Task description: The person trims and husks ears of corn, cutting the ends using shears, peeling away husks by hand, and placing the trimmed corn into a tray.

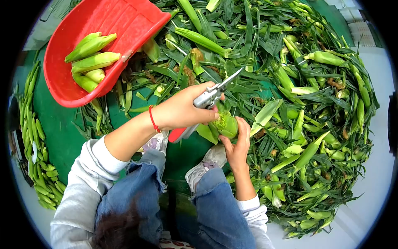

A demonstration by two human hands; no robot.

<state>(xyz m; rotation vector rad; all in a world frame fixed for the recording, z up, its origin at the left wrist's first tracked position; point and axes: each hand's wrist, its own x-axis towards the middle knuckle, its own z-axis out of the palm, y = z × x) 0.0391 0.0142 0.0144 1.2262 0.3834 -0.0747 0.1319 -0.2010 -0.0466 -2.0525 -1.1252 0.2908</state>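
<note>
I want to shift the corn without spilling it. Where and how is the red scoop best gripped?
Likely by the rounded rim of the red scoop, from the person's side: that wall curves up bare, with the ears of corn lying inside.

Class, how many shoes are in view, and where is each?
2. The first shoe is beyond the left jeans leg, partly hidden by the left wrist; the second shoe is beyond the right jeans leg.

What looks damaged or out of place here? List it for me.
The red plastic scoop has a pale, scuffed patch on its rim beside the corn ears, as if worn. The green ear in the right hand has a ragged end, though the pruning shears in the left hand may explain that.
</note>
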